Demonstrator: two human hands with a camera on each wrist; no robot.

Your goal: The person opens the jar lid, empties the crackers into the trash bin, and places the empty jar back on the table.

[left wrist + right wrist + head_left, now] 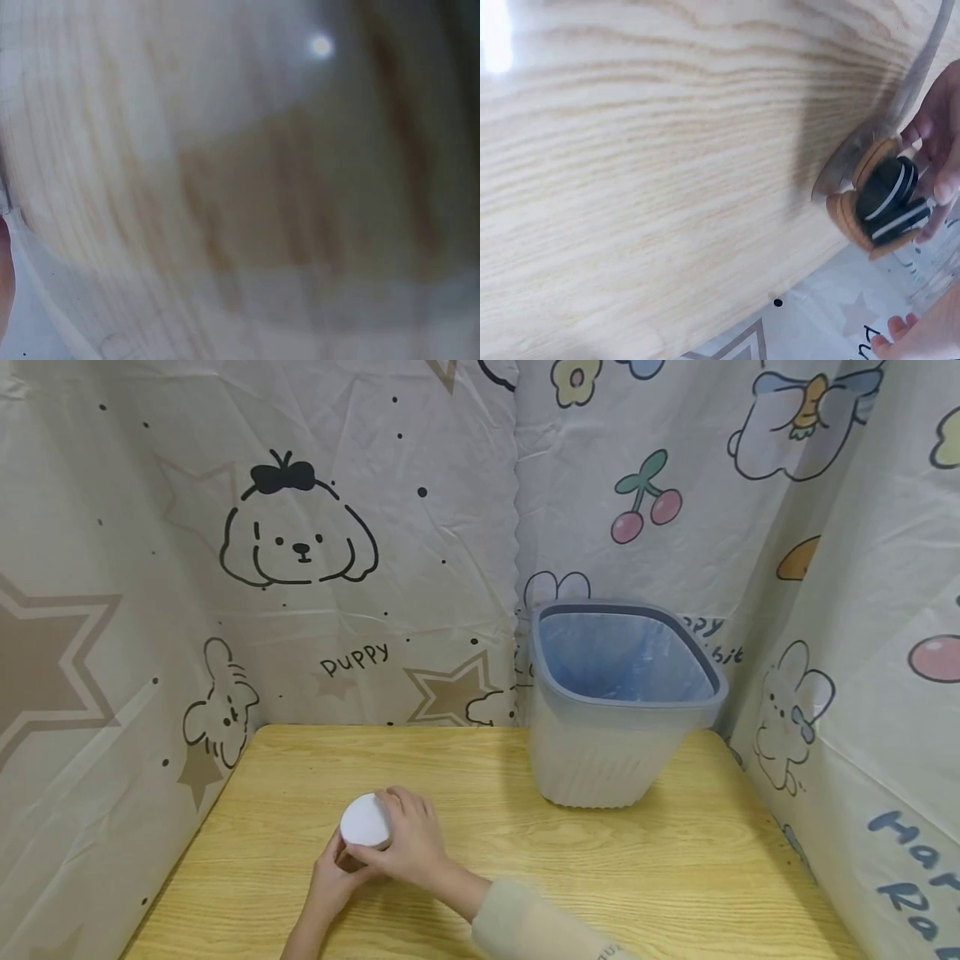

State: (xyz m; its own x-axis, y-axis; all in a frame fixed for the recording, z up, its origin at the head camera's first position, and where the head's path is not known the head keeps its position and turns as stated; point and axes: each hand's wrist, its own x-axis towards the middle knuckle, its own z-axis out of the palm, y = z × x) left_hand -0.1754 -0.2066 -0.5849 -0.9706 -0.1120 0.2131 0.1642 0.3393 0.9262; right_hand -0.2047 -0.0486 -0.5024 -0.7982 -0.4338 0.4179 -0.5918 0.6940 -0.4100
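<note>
In the head view, a round white lid faces up on a small jar low at the left-centre of the table. The right hand grips the lid's rim from the right, thumb near, fingers far. Below it, the left hand holds the jar body, mostly hidden by the hands. The right wrist view shows black sandwich cookies and brown biscuits, apparently in a clear container, against a hand; other fingertips sit lower right. A sliver of skin edges the left wrist view.
A pale bin with a grey-blue rim stands at the back right of the wood-grain table. Printed curtains rise behind the table and at both sides. The left wrist view is mostly blurred wood grain.
</note>
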